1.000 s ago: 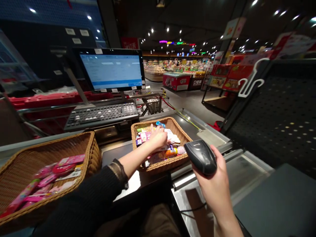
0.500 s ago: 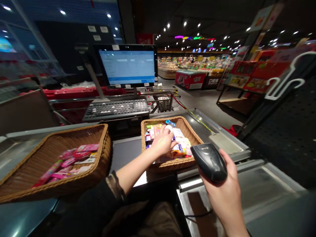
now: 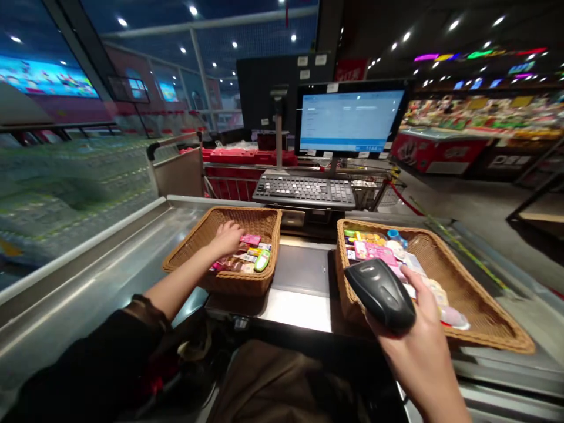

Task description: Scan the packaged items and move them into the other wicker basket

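My right hand (image 3: 423,341) grips a black handheld barcode scanner (image 3: 381,294), held in front of the right wicker basket (image 3: 480,288). Inside that basket lie a pink packet (image 3: 374,251), a blue-capped item (image 3: 396,237) and several other small packaged goods. Over at the left wicker basket (image 3: 238,283), my left hand (image 3: 227,238) reaches in over the goods, fingers loosely spread. Close to its fingertips is a small pink packet (image 3: 251,239). A green-and-white packet (image 3: 262,260) rests near that basket's right wall. The palm side of my left hand is hidden.
Between the baskets is a grey flat panel (image 3: 302,267) set in the metal counter (image 3: 132,258). Behind stand a keyboard (image 3: 306,189) and a monitor (image 3: 352,120). Shopping carts are beyond, with a red freezer (image 3: 440,150) at the back right.
My left hand has gone from the right basket to the left one. The view has swung left. My right hand still holds the scanner, now in front of the right basket.
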A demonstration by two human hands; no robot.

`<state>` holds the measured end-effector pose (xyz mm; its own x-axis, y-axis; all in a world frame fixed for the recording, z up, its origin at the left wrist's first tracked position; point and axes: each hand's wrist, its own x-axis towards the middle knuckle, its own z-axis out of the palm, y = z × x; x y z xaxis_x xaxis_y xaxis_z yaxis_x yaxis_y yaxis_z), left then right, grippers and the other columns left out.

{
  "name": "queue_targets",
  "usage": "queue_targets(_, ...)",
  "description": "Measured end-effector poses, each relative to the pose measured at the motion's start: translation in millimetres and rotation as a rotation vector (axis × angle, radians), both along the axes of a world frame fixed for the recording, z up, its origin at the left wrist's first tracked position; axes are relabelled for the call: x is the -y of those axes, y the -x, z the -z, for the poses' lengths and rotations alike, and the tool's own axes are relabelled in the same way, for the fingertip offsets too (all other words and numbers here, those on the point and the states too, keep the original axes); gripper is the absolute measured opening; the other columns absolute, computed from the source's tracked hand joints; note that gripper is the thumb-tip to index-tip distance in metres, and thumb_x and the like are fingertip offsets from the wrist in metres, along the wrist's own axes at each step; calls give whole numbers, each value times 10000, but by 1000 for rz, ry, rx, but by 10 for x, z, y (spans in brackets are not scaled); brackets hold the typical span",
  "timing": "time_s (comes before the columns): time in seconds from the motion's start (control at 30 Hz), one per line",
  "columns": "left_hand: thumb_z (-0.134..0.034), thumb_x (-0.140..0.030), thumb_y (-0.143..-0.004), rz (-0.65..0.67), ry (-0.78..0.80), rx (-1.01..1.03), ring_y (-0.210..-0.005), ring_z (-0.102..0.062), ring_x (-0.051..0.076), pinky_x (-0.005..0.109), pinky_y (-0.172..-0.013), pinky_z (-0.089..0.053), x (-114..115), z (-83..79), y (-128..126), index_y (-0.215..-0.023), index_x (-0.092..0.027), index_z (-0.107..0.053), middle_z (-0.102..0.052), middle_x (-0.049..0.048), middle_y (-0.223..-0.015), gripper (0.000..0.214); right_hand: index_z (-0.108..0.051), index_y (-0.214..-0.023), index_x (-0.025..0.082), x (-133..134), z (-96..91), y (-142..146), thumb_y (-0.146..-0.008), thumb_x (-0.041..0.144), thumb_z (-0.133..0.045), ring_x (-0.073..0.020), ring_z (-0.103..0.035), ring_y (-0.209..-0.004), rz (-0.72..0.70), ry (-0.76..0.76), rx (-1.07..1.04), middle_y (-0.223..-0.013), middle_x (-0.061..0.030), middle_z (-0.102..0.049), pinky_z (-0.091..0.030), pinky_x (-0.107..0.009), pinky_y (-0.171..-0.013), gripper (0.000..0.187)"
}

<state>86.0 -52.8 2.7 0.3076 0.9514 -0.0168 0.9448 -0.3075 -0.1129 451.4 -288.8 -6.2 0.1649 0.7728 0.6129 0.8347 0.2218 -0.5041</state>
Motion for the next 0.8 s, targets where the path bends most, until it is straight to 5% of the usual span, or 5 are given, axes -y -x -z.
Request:
queue_targets(0.13,-765,-385,-744,-46,217,-79,-1346,-443,365,567,-1096,-372,-503,85,110,-1108,-233,-694,-619,149,-1355,401,-662,-1114,200,-153,-29,215,-863,300,-621,-360,-384,-1457,-85,16,89,-1599,-146,-326,-354,-528,-1179,274)
queue_targets(0.3,-811,-371,-667,-85,311,-67,-1258,-556,369,611,-1059,-413,-859,395,23,-1190,-220,-663,-612,181,-1373,564,-634,-1166,215,-255,12,323,-849,272,-612,-344,-403,-1446,-99,22,150,-1573,-129,-376,-362,-528,-1177,323)
queue_targets(0.47,-817,-382,-669,-108,335,-43,-1259,-583,373,464,-998,-518,-994,608,42,-1235,-185,-640,-574,214,-1411,625,-619,-1178,229,-372,74,369,-845,263,-599,-336,-441,-1418,-94,86,170,-1564,-139,-366,-469,-512,-1085,335)
queue_targets(0.67,-868,-335,-616,-110,366,-24,-1200,-636,321,335,-966,-530,-1063,648,51,-1257,-159,-619,-623,193,-1355,709,-617,-1111,219,-502,94,541,-862,259,-570,-345,-354,-1480,-142,98,147,-1576,-148,-350,-416,-563,-1126,256)
queue_targets(0.8,-888,-346,-588,-131,398,-48,-1177,-647,351,382,-965,-535,-1031,625,5,-1221,-161,-657,-581,198,-1408,699,-618,-1076,214,-515,136,534,-843,223,-583,-343,-339,-1485,-175,126,182,-1560,-151,-355,-430,-553,-1113,236)
